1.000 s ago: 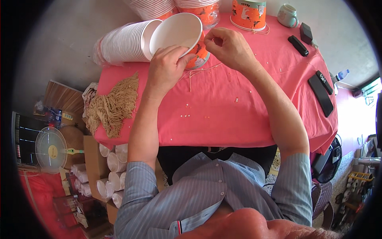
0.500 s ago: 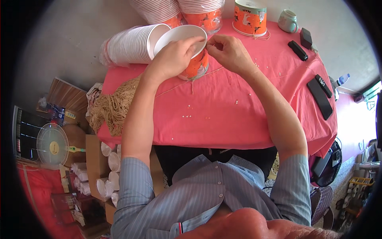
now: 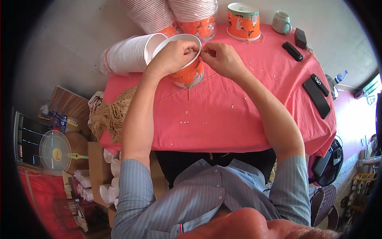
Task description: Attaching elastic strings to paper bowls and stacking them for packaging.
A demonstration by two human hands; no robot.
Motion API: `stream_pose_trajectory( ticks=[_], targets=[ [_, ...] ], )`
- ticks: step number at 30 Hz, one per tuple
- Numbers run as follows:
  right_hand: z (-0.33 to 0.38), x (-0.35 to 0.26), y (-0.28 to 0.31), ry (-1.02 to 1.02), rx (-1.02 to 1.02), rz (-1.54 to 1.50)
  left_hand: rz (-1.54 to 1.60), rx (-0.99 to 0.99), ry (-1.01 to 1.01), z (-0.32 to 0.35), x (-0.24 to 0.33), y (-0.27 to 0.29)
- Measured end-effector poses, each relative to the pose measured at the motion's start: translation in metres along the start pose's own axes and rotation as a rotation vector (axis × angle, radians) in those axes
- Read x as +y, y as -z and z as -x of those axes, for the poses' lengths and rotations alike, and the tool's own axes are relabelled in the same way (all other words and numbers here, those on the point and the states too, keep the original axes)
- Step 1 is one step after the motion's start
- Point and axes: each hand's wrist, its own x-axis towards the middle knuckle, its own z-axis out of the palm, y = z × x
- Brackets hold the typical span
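- Far left of the frame: a round fan with a white wire cage (image 3: 55, 150) and a green stem.
- Lower left: a brown cardboard box (image 3: 96, 163) with white round tubs (image 3: 111, 193) in it.
- Left of centre: a loose heap of tan string (image 3: 113, 113) at the edge of the table (image 3: 215, 133), which is draped in pink cloth.
- Upper left: a row of nested white tubs in clear plastic (image 3: 131, 53), lying on its side; above and to its right, two wrapped stacks of orange-and-white tubs (image 3: 195, 18).
- Upper centre: the left hand (image 3: 177, 55) reaches over the mouth of an orange printed paper tub with a white inside (image 3: 185, 75), fingers curled within, near its right rim; whether they grip it, I cannot tell.
- Just below that tub: a thin beige cord (image 3: 209, 78) running slantwise, and small white bits (image 3: 184, 122) lower down.
- Right of the tub: the right hand (image 3: 221, 59), thumb and forefinger together at the rim; anything between them is too small to make out.
- Upper right: an upside-down orange tub with a teal band (image 3: 243, 26), then a pale green mug (image 3: 281, 23).
- Far right: a flat black rectangular device (image 3: 316, 97).
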Motion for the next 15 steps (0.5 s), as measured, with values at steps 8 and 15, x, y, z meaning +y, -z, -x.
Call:
stream_pose_trajectory(
  ticks=[8, 15],
  targets=[
    [-0.0007, -0.0023, 0.0014, -0.026, 0.006, -0.054, -0.01, 0.049, 0.053, 0.0062, -0.0007, 0.0021],
    [-0.0011, 0.0025, 0.001, -0.036, -0.016, -0.012, -0.057, -0.041, 0.005, 0.0001, 0.0005, 0.0083]
  ],
)
